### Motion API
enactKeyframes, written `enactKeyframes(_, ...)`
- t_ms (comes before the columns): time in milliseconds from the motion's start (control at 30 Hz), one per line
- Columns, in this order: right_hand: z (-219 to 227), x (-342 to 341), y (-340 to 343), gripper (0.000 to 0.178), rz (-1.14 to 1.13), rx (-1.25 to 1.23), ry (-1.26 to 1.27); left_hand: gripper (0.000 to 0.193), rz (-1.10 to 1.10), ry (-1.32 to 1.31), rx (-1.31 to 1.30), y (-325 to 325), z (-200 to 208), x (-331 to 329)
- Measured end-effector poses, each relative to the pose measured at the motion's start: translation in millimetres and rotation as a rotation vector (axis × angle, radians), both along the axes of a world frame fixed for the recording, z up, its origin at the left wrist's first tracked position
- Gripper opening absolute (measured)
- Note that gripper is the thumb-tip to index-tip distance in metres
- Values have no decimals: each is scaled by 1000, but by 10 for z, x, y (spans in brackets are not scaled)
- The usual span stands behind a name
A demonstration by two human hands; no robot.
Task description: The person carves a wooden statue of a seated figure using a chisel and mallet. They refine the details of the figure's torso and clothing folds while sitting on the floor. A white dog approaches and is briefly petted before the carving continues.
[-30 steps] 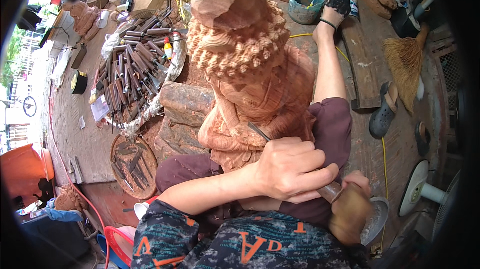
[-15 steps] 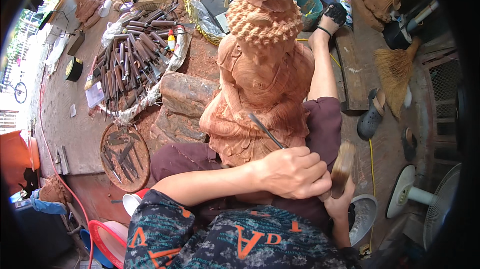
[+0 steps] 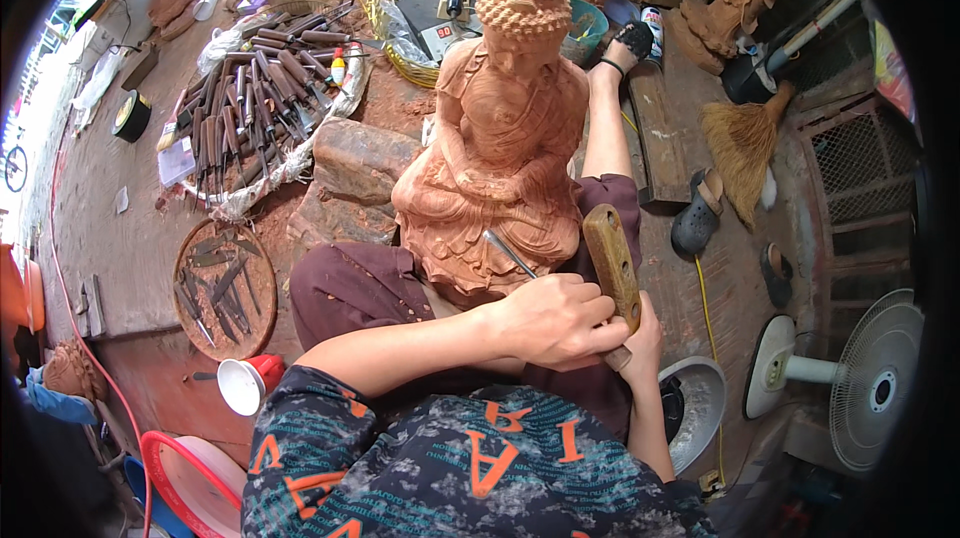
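A carved wooden statue of a seated figure is set upright in the middle, between the person's legs, with the right leg stretched along its side and the left leg folded near its base. A chisel is held in the left hand, whose grip is closed round the handle; the handle's end is left showing beyond the fist. The blade is pointed up and leftward at the carved folds low on the statue, though whether the wood is touched cannot be told. A mallet, pierced with dark holes, is clasped by its lower part in the right hand. It is held nearly upright, leaning slightly left, just beside the left fist.

To the left, many wooden-handled tools are heaped, and dark blades are laid in a round tray. Wood blocks are placed beside the statue. To the right, a plank, a broom, a clog and a fan are seen.
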State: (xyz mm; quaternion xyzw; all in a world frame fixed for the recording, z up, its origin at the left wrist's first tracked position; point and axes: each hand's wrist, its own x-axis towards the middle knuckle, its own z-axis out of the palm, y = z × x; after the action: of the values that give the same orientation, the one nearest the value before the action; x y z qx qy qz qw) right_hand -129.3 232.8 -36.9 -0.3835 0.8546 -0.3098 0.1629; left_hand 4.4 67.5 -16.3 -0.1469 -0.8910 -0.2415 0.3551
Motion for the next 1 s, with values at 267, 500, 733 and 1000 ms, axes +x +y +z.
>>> enactKeyframes(267, -39, -5, 25, 41, -15, 54, 4, 36, 525, -190, 53, -153, 13, 60)
enactKeyframes(500, -51, -19, 5, 44, -28, 52, -8, 51, 996, -726, -163, -554, 13, 258)
enactKeyframes(733, -98, -67, 19, 44, -25, 58, -35, 51, 955, -736, -77, -526, 82, 167)
enactKeyframes(1000, -165, -119, 54, 47, -13, -60, -64, 45, 402, -222, 327, -157, 349, -86)
